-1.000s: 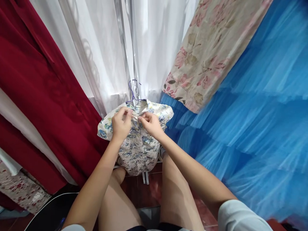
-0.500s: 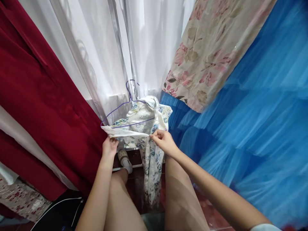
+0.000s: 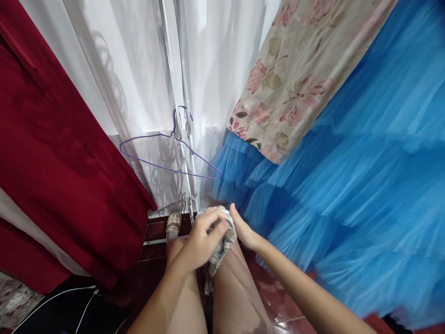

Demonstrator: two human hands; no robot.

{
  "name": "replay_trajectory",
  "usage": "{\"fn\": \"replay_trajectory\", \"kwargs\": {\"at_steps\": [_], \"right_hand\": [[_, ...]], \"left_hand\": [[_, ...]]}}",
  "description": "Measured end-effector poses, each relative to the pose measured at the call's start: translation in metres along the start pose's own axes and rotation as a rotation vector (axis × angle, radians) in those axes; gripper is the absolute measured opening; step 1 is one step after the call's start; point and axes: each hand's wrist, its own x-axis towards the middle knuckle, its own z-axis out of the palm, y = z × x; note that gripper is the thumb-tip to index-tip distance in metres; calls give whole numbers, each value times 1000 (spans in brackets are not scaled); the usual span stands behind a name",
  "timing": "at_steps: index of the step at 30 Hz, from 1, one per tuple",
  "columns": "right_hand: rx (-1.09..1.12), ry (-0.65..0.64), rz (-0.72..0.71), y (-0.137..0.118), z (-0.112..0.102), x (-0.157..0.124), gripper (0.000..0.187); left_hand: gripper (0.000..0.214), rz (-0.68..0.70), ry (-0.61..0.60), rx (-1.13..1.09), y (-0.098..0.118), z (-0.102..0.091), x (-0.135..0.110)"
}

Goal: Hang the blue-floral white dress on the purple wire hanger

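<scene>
Both my hands hold a small floral garment [image 3: 219, 253], white with blue flowers, bunched up low in front of my knees. My left hand [image 3: 200, 239] is closed over the top of the bundle. My right hand [image 3: 243, 229] presses against its right side with fingers curled around it. A bare purple wire hanger [image 3: 167, 155] hangs from the metal window frame [image 3: 182, 116] above my hands, with nothing on it.
A dark red curtain [image 3: 52, 153] hangs at the left and white sheer curtains [image 3: 125, 83] cover the window. A blue tulle dress [image 3: 347, 185] fills the right, with a pink floral cloth [image 3: 295, 74] above it. A sandal [image 3: 173, 223] and white cable [image 3: 62, 294] lie on the floor.
The floral garment has come off the purple hanger, which now hangs bare. Both hands moved down and together, bunching the garment in front of my knees.
</scene>
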Motion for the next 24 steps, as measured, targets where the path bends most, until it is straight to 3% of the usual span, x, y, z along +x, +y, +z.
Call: {"fn": "replay_trajectory", "kwargs": {"at_steps": [2,4,6,7,9,11,13,15,17,19,21,24], "right_hand": [[203,-91,93,-17,13,-2,75],[290,-168,148,-34,22,-7,74],[274,-285,195,-49,29,-14,60],[235,-352,222,-55,32,-18,55],[134,-437,248,-66,37,-26,58],[44,-442,256,-75,37,-30,62],[-25,-374,229,-84,30,-32,63],[-106,-275,166,-95,16,-31,65],[-197,-172,86,-107,-3,-27,61],[-293,-68,30,-119,-22,-18,55],[-370,61,-41,-132,-37,-5,49],[-393,224,-187,-151,-52,26,41]], "left_hand": [[20,87,-19,171,10,7,-5],[41,117,97,235,9,-1,-9],[64,41,204,182,1,-17,-13],[68,-30,189,125,-5,-25,-16],[61,-203,16,-5,-17,-38,-26],[46,-362,-178,-123,-28,-42,-41],[43,-491,-254,-263,-37,-42,-61],[65,-562,-271,-423,-40,-41,-79],[79,-544,-308,-497,-39,-41,-90],[66,-454,-261,-339,-37,-41,-93],[50,-320,-124,-40,-38,-37,-88],[50,-130,55,260,-43,-32,-70]]}}
